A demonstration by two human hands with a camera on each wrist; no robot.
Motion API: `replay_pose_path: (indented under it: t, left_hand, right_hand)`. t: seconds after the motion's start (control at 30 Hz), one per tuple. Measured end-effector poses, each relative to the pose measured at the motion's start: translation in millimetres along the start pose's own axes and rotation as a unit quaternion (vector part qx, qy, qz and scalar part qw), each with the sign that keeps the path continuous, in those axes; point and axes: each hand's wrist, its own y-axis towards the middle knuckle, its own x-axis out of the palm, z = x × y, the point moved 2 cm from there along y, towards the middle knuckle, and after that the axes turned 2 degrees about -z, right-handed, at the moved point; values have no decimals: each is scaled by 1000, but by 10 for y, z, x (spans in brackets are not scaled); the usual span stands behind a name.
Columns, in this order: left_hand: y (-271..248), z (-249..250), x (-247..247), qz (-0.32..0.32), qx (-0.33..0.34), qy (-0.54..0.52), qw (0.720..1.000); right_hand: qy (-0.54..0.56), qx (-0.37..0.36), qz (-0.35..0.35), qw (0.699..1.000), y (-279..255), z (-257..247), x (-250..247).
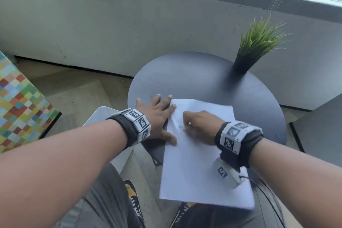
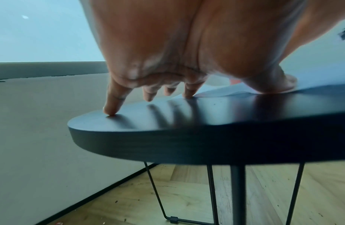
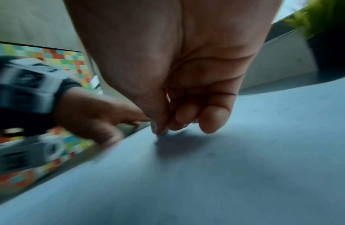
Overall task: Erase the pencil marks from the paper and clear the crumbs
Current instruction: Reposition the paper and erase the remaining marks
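A round dark desk point(image 1: 194, 79) stands on thin black legs over a wood floor point(image 1: 74, 89), filling the centre and right of the head view. A white sheet of paper point(image 1: 194, 163) lies on its near side, lower centre of the frame, hanging past the near edge. A plant point(image 1: 259, 42) in a black pot stands at the desk's far right edge, and the left hand point(image 1: 157, 114) rests flat on the desk's left part, fingers spread, thumb on the paper's left edge.
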Motion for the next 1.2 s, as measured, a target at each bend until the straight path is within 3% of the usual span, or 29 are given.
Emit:
replay_pose_path:
  t: [0.13, 0.37, 0.47, 0.6, 0.67, 0.77, 0.83, 0.9, 0.97, 1.07, 1.2]
  left_hand:
    - [30, 9, -40, -14, 9, 11, 1000]
    - [-13, 195, -64, -32, 59, 11, 998]
    - [-9, 246, -28, -27, 52, 29, 998]
    - [27, 240, -25, -20, 52, 47, 997]
    - [30, 262, -33, -19, 49, 57, 997]
    - [43, 265, -61, -19, 34, 53, 998]
    - [48, 284, -80, -18, 28, 57, 998]
    - [48, 293, -81, -19, 26, 61, 998]
    - [50, 301, -79, -19, 23, 64, 998]
    - [27, 333, -117, -18, 15, 53, 998]
    - [-95, 374, -115, -5, 56, 72, 996]
  right_hand:
    - [43, 147, 53, 987, 20, 426, -168]
    - [66, 153, 60, 984, 2, 479, -133]
    - [17, 92, 54, 994, -66, 341, -136]
    - [-41, -87, -54, 994, -253, -5, 38]
    - [-26, -65, -43, 997, -234, 85, 3]
    - [-11, 48, 38, 998, -75, 353, -119]
    - [-37, 26, 30, 999, -126, 239, -87]
    - [-52, -56, -37, 996, -266, -18, 45]
    - [-42, -94, -54, 993, -377, -99, 121]
    - [-14, -16, 9, 1000, -276, 174, 30]
    - [55, 93, 45, 993, -211, 451, 12]
